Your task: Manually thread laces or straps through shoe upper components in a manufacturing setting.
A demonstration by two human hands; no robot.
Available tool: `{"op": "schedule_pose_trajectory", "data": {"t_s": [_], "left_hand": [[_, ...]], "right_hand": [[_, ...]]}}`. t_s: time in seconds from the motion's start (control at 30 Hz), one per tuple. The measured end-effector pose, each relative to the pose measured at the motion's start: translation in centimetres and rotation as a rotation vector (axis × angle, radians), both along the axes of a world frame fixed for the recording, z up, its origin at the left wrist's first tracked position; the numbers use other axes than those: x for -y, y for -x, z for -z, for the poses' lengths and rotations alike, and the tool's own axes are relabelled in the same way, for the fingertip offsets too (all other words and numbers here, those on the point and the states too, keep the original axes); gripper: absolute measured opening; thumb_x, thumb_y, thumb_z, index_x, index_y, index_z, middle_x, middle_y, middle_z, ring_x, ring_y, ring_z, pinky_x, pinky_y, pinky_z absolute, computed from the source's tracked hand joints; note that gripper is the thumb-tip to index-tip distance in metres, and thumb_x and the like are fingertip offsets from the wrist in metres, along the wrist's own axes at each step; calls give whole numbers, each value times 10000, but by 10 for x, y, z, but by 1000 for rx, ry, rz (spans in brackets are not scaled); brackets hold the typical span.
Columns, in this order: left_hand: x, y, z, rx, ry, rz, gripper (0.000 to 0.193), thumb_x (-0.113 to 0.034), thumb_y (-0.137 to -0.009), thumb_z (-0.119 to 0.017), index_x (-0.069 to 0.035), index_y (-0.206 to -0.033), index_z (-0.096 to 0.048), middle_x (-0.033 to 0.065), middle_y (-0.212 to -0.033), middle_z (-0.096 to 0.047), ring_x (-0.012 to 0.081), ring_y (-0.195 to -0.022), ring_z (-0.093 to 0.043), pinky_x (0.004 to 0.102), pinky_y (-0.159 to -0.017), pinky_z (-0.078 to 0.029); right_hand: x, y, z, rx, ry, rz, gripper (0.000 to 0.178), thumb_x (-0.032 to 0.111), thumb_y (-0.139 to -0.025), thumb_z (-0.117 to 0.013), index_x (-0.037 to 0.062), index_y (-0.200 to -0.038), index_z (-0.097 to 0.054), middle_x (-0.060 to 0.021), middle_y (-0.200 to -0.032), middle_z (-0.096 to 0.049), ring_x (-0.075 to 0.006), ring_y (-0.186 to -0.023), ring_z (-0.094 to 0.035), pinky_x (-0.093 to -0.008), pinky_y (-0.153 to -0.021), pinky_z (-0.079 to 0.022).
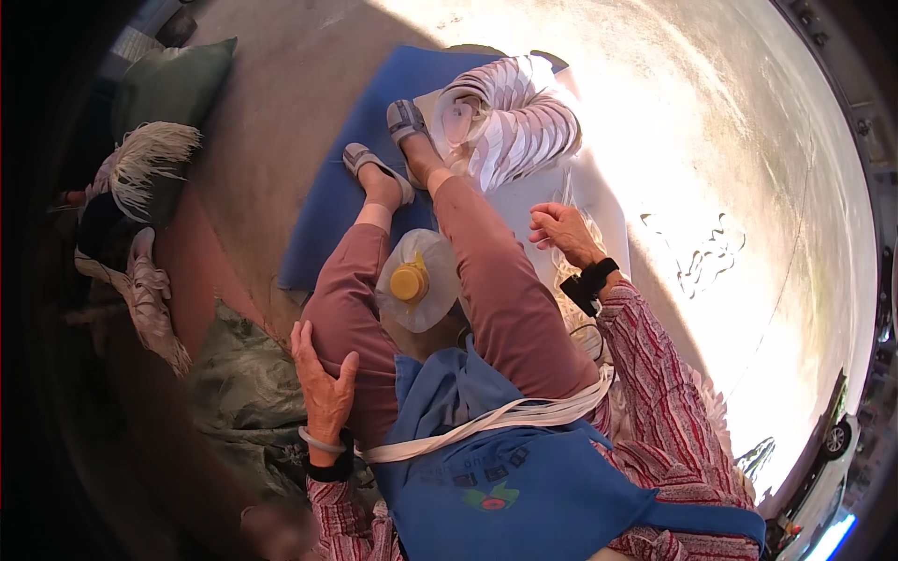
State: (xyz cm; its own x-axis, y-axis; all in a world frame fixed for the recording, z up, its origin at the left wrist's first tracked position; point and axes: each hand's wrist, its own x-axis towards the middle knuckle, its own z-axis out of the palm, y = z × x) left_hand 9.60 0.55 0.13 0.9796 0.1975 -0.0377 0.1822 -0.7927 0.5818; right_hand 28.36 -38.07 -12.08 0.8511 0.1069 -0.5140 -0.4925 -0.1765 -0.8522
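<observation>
My left hand (pixel 325 379) lies on my left thigh with fingers stretched out and thumb apart, holding nothing. My right hand (pixel 566 232) is raised beyond my right knee, its fingers curled in. Whatever it may hold is hidden. Pale loose strands (pixel 567 271) hang beside and below that hand. Across my lap, over the blue apron (pixel 524 481), lies a bundle of white strips (pixel 496 421). Past my feet sits a big looped coil of white and pinkish strips (pixel 528 131).
Between my legs stands a translucent plastic jug (pixel 398 299) with a yellow cap (pixel 409 281). A blue mat (pixel 327 210) is under my feet. At left are a green sack (pixel 178 84), tied white strand bundles (pixel 154 164) and dark green sheeting (pixel 238 369). Thin strips (pixel 702 252) lie on the sunlit floor.
</observation>
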Motion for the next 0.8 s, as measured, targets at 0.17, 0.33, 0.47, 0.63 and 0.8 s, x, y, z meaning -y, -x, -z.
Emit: {"op": "schedule_pose_trajectory", "data": {"t_s": [0.17,0.33,0.47,0.63,0.8], "left_hand": [[10,-4,17,36,-128,-70,789,-147,-736,-712,-11,-1403,-313,255,-1452,-282,418,-1357,-282,464,-1130,-233],[3,-18,16,-1,-98,-83,775,-195,-710,-716,4,-1359,-343,262,-1426,-306,441,-1317,-322,487,-1092,-274],[-4,-21,15,-48,-95,-96,778,-213,-698,-714,10,-1349,-349,271,-1409,-319,450,-1296,-343,499,-1080,-284],[3,-33,1,-68,-91,-133,799,-282,-709,-710,19,-1353,-346,236,-1430,-315,406,-1329,-319,485,-1107,-238],[9,-52,-2,-59,-163,-69,756,-334,-786,-738,3,-1355,-371,257,-1396,-373,438,-1272,-372,522,-1065,-296]], "right_hand": [[-11,-47,46,-110,86,233,484,218,-834,-669,-60,-1203,-524,-123,-924,-633,-140,-678,-640,-234,-537,-523],[-35,-120,75,292,684,188,657,314,-784,-705,-31,-1291,-468,-229,-1101,-586,-295,-1023,-596,-410,-850,-496],[-80,-165,65,643,782,-21,833,456,-737,-721,-20,-1346,-411,-237,-1310,-449,-403,-1222,-442,-502,-1009,-353],[-102,-204,81,247,1106,-125,788,354,-707,-686,32,-1362,-390,-214,-1354,-370,-424,-1220,-410,-537,-1033,-287],[-58,-190,101,432,1082,-50,613,100,-706,-612,55,-1295,-448,-245,-1183,-457,-436,-1148,-450,-513,-942,-399]]}}
